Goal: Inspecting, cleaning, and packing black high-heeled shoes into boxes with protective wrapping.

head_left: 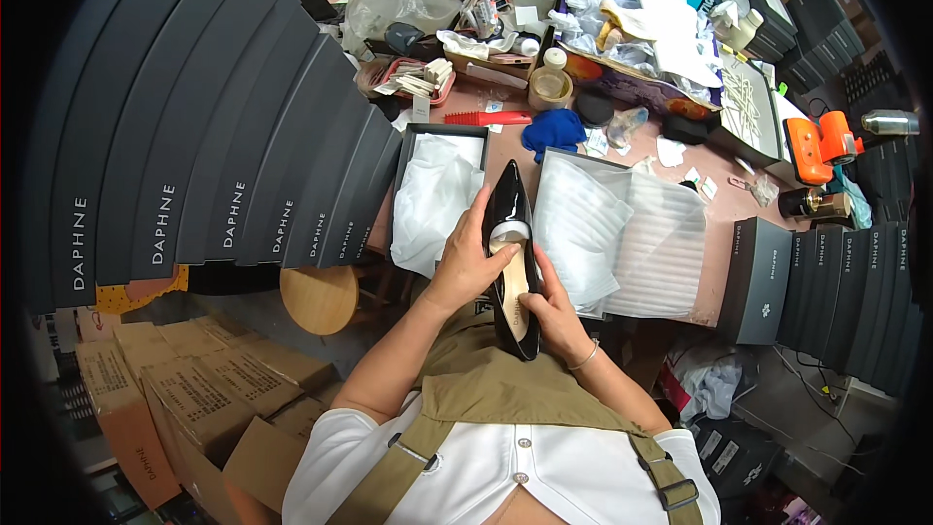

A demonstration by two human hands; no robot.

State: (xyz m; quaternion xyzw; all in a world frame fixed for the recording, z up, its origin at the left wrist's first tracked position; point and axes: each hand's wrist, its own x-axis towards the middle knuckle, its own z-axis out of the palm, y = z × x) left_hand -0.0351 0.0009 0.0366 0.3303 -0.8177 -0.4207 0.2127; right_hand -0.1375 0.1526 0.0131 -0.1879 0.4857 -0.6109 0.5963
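Note:
A black patent pointed-toe shoe (pixel 508 196) is held upright between my two hands, its toe pointing away from me and its beige insole facing up. White padding (pixel 510 230) shows at the toe opening. My left hand (pixel 472 258) grips the shoe's left side, thumb at the opening. My right hand (pixel 552 303) wraps the right side lower down, its thumb on the insole. Beyond my left hand lies an open shoe box (pixel 399 160) lined with white tissue paper (pixel 439 190). To the right, another open box holds white foam sheet (pixel 583 233).
Stacked dark shoe boxes (pixel 185 136) rise at left; more boxes (pixel 753 282) stand at right. On the pink table lie a red comb-like tool (pixel 486 119), a blue cloth (pixel 554 134), tape rolls (pixel 550 89) and an orange device (pixel 821 148). A round stool (pixel 319 299) and cartons (pixel 209 389) sit lower left.

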